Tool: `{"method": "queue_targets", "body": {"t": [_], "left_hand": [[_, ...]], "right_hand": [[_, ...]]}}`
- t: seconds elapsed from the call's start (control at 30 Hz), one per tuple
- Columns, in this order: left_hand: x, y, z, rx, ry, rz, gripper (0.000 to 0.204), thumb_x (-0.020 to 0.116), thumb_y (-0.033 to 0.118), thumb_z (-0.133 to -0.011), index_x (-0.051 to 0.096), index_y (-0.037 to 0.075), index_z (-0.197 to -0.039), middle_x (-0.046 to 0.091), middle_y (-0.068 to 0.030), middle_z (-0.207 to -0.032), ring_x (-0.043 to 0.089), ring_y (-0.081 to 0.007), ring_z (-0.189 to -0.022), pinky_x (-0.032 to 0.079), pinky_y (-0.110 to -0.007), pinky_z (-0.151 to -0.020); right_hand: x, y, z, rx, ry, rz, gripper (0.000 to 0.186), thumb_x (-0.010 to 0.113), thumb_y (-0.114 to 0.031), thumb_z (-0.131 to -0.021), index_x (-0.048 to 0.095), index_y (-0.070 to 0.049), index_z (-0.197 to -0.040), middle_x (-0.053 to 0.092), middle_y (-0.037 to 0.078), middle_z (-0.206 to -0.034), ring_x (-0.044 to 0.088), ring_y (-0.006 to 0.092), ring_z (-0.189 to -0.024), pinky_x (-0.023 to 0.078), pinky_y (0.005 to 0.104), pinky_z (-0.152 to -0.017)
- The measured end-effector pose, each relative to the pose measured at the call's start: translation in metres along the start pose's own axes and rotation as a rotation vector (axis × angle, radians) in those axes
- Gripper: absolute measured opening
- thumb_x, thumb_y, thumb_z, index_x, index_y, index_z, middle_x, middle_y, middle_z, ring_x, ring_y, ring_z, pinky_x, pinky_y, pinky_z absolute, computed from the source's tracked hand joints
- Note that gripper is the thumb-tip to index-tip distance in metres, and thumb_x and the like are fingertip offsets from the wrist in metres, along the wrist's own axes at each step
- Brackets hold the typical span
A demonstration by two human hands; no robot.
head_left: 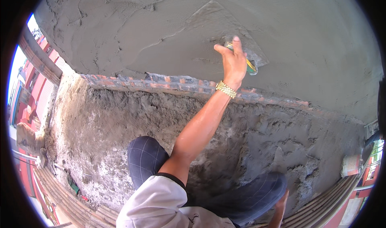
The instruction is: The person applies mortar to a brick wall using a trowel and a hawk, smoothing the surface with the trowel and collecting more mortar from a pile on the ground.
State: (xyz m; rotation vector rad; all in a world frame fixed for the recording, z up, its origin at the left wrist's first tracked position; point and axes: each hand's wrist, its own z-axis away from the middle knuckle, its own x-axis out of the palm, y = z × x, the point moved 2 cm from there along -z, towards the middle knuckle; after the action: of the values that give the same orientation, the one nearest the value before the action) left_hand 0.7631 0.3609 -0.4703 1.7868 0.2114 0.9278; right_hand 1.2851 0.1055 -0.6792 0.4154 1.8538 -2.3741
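Note:
My left hand (233, 63) reaches up and away, a gold-coloured watch band (226, 89) round the wrist. Its fingers are closed on the green and yellow handle of a plastering trowel (252, 68). The trowel's flat blade, grey with mortar, lies against the wet grey mortar surface (305, 39). Raised ridges and a smoothed patch show in the mortar to its left. At the lower right, part of my right hand (280, 210) shows beside my right knee; its fingers are mostly hidden.
A strip of exposed brick (173, 82) runs below the mortar. Between it and my bent knees lies rough ground (108, 123) with clumps of mortar. Bamboo poles (72, 196) line the lower left. A mortar-spattered bucket (351, 165) stands at the right. Red-roofed buildings appear beyond the left edge.

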Motion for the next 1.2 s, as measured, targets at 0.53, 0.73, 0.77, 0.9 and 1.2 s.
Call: {"method": "queue_targets", "body": {"t": [0.53, 0.73, 0.77, 0.9, 1.2], "left_hand": [[0.035, -0.267, 0.312, -0.849, -0.929, -0.689, 0.099, 0.046, 0.066, -0.097, 0.019, -0.012, -0.151, 0.057, -0.0227, -0.133, 0.056, -0.0290, -0.122, 0.043, -0.036, -0.104], [0.051, -0.275, 0.406, -1.018, -0.839, -0.271, 0.054, 0.050, 0.044, -0.104, 0.047, -0.006, -0.125, 0.062, -0.0162, -0.116, 0.062, -0.0219, -0.107, 0.050, -0.032, -0.092], [0.064, -0.277, 0.418, -1.027, -0.892, -0.266, 0.048, 0.051, 0.041, -0.105, 0.052, -0.005, -0.121, 0.063, -0.0152, -0.114, 0.063, -0.0207, -0.105, 0.051, -0.032, -0.090], [0.102, -0.269, 0.450, -1.061, -1.332, -0.569, 0.039, 0.055, 0.034, -0.104, 0.053, -0.003, -0.118, 0.064, -0.0135, -0.109, 0.067, -0.0186, -0.095, 0.058, -0.033, -0.076], [0.157, -0.332, 0.424, -0.039, -1.812, -0.872, 0.060, 0.052, 0.055, -0.099, 0.057, -0.004, -0.091, 0.069, -0.0234, -0.085, 0.067, -0.0362, -0.068, 0.053, -0.050, -0.064]], "right_hand": [[0.061, -0.040, -0.051, -0.075, 0.154, -0.547, 0.029, 0.057, -0.022, -0.101, 0.062, 0.001, -0.118, 0.061, 0.007, -0.103, 0.057, 0.0154, -0.088, 0.047, 0.0296, -0.074], [0.066, 0.022, -0.062, -0.264, 0.547, 0.068, 0.033, 0.055, -0.017, -0.098, 0.061, 0.000, -0.126, 0.050, 0.024, -0.136, 0.045, 0.0396, -0.128, 0.038, 0.0452, -0.108], [0.052, 0.036, -0.057, -0.154, 0.656, 0.056, 0.040, 0.059, -0.023, -0.097, 0.058, 0.002, -0.128, 0.050, 0.026, -0.134, 0.046, 0.0405, -0.127, 0.039, 0.0452, -0.107], [-0.002, 0.080, -0.023, 0.378, 0.266, -0.360, 0.049, 0.062, -0.036, -0.098, 0.058, 0.007, -0.122, 0.069, 0.014, -0.097, 0.068, 0.0277, -0.082, 0.054, 0.0413, -0.081], [-0.057, 0.101, 0.134, 0.573, 0.982, -0.442, 0.033, 0.059, -0.034, -0.101, 0.056, -0.001, -0.106, 0.068, 0.011, -0.077, 0.060, 0.0145, -0.055, 0.047, 0.0310, -0.051]]}}
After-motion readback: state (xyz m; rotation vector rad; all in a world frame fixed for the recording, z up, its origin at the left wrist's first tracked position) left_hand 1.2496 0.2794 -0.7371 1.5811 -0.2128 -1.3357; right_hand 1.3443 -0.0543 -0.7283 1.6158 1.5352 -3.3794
